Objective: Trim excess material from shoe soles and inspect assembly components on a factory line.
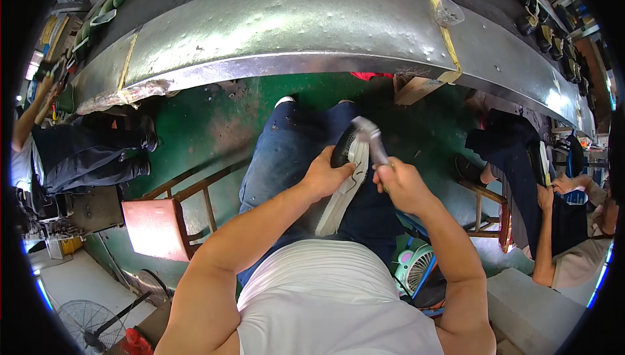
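Note:
A shoe (pixel 340 203) with a dark upper and a pale sole lies across my lap, sole up and toe pointing away from me. My left hand (pixel 325 178) is closed around its forward part, with the thumb over the sole's edge. A hammer (pixel 375 149) is gripped in my right hand (pixel 398 182) by its handle. Its metal head is smeared by motion and overlaps the shoe's toe end; whether they touch I cannot tell. Under the shoe are my blue trousers (pixel 277 153).
A metal-edged workbench (pixel 273 23) spans the far side, with a small clear cup (pixel 449 12) on its edge. Co-workers sit at left (pixel 84 147) and right (pixel 573 225). Beside me are a stool (pixel 156 228), a small green fan (pixel 415 269) and a wire-caged fan (pixel 84 322).

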`<move>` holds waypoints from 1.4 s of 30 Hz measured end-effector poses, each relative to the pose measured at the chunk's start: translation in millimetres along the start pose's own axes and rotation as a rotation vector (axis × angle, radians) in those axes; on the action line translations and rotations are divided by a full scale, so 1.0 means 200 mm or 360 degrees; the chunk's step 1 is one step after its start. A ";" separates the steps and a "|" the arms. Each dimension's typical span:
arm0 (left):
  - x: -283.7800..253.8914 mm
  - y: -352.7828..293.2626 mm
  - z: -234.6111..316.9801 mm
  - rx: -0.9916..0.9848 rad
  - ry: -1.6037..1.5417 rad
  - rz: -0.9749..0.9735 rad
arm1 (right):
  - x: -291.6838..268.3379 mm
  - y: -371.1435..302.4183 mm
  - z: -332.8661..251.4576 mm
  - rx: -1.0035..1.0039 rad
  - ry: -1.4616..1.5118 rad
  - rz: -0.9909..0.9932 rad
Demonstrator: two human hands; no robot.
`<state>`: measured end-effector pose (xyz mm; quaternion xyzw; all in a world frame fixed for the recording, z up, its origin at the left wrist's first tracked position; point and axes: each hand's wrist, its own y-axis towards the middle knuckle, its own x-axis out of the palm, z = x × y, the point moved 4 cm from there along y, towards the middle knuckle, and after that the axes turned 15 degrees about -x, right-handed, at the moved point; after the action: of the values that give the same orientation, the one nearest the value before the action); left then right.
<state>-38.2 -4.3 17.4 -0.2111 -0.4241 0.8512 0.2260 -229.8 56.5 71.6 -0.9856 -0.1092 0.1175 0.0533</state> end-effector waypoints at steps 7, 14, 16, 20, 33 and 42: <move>0.00 0.02 -0.02 0.0006 0.0098 0.0053 | 0.00 0.03 0.00 -0.0029 -0.0409 -0.0199; -0.07 0.10 -0.03 -0.0177 -0.0014 -0.0305 | -0.03 -0.19 0.13 0.0568 -0.0169 -0.0294; -0.08 0.06 -0.02 -0.0173 -0.0130 -0.0239 | 0.02 -0.29 0.06 0.0581 -0.0141 -0.0562; -0.05 0.08 -0.03 -0.0199 -0.0220 -0.0411 | 0.20 -0.32 0.04 -0.0568 -0.0978 -0.0458; -0.04 0.20 -0.17 -0.0042 -0.0148 -0.0333 | 0.34 -0.45 0.11 -0.0218 -0.1004 -0.0186; 0.06 0.00 -0.28 0.0151 -0.0141 -0.0427 | 0.33 -0.55 0.05 0.0161 -0.0792 -0.0320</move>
<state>-17.4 37.9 -15.4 -0.1037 -0.4173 0.8409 0.3286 -190.9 179.0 62.3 -0.9067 -0.2103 0.3556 0.0855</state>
